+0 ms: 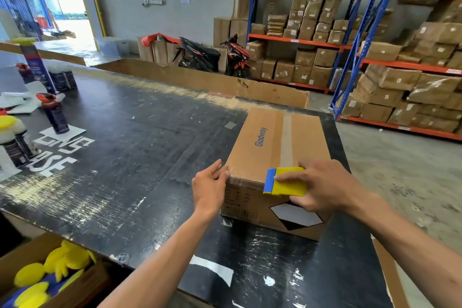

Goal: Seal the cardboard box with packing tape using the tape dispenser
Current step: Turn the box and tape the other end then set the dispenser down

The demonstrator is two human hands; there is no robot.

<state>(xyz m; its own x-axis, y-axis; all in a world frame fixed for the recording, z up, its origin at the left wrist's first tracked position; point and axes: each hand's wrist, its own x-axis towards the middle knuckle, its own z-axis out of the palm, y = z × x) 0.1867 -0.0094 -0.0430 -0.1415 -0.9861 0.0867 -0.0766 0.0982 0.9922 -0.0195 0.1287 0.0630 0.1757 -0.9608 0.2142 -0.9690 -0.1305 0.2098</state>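
A closed cardboard box [260, 147] printed "Glodway" lies on the black table [130, 147], with a strip of clear tape [286, 140] running along its top seam. My right hand [322, 187] grips a yellow and blue tape dispenser [286, 181] pressed against the box's near top edge. My left hand [211, 185] rests its fingers on the box's near left corner, pinching at the clear tape stretched along that edge.
Spray cans [53, 112] and yellow-capped bottles [12, 137] stand at the table's left. An open carton of yellow pads [42, 277] sits low at the left. Shelving racks with cartons [390, 77] fill the right side; two motorbikes [212, 57] are parked behind.
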